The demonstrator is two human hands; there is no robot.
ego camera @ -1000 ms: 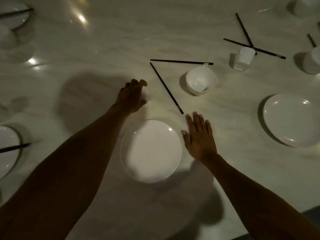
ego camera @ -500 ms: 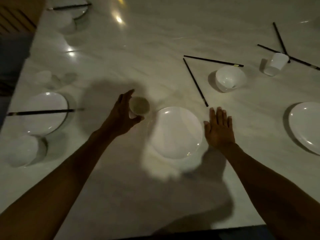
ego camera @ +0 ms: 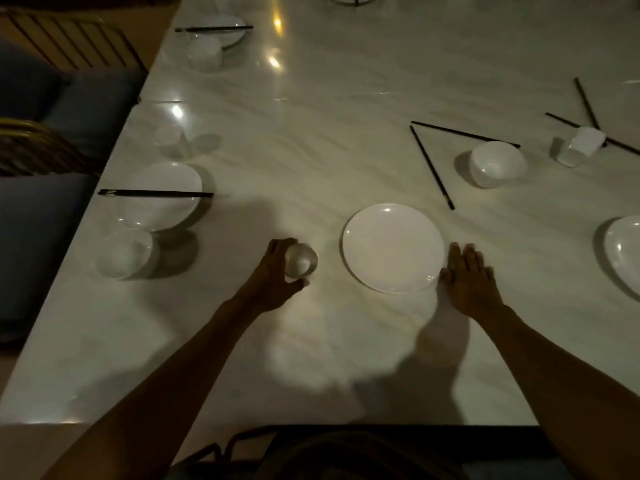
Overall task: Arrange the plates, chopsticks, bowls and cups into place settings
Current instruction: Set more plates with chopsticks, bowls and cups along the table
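Left hand: fingers curled round a small cup, left of the plate.
Right hand: flat on the table (fingers straight), touching the plate's right rim.

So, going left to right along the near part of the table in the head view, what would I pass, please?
Small bowl → cup gripped in the left hand → round plate → right hand, flat on the table beside the plate → plate cut off at the right edge.
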